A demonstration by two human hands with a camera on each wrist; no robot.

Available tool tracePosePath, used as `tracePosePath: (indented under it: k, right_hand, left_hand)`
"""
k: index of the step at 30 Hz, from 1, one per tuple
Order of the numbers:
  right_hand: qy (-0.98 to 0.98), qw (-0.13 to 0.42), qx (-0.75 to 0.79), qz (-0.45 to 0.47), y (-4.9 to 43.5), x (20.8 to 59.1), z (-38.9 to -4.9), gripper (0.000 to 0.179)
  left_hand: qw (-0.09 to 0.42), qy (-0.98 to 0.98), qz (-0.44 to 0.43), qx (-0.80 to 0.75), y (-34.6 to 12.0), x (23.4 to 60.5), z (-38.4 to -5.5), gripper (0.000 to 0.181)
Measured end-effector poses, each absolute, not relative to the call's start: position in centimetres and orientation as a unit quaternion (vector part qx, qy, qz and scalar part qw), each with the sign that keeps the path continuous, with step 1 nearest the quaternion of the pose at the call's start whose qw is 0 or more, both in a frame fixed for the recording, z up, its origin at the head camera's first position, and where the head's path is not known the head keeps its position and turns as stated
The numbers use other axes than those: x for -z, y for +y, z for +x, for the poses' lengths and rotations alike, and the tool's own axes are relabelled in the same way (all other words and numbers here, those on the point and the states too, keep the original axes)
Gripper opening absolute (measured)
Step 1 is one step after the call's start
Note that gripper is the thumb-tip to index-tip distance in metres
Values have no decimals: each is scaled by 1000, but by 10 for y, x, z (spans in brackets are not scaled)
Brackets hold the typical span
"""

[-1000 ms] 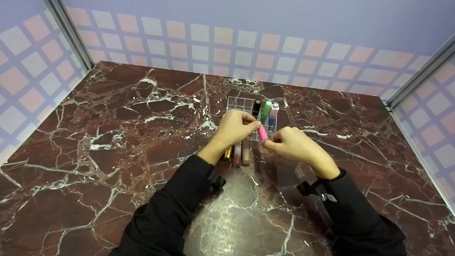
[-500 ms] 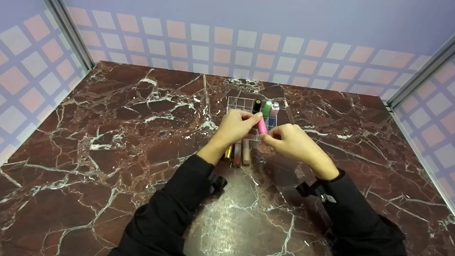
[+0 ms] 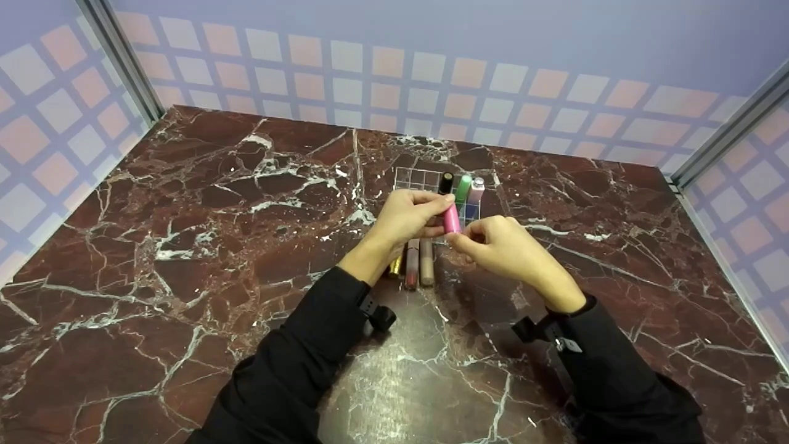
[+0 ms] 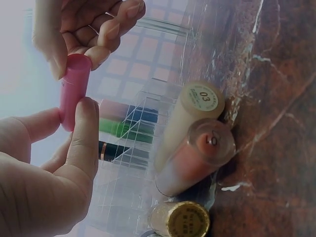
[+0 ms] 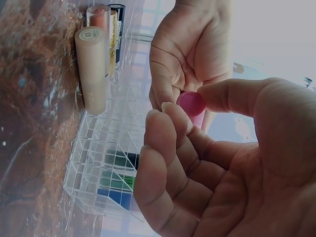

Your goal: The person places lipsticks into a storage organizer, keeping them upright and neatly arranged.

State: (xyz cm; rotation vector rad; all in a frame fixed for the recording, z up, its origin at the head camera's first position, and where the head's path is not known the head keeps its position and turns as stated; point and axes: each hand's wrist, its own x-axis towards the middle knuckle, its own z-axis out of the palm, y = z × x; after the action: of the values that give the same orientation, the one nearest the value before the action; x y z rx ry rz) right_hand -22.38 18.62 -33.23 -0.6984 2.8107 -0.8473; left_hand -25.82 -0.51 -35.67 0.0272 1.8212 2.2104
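As a person in black sleeves leans in across the marbled bench, the fingers of the left hand pinch the far end of a pink tube, and those of the right hand grip its near end, holding it in the air by a clear organizer. Black, green and pink-and-blue tubes stand, left to right, in its right side. Gold, red and beige tubes lie side by side on the near side.
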Motion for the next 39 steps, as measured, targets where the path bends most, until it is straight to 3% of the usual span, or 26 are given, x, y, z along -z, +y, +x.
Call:
tracePosePath:
  k: [18,39]
  right_hand:
    - [926,79,289,-229,186,335,-225,41]
    - [927,56,281,-244,185,336,-226,42]
  left_hand:
    - [147,633,14,-760,-6,356,-258,32]
    - [139,627,23,-767,-8,357,-259,32]
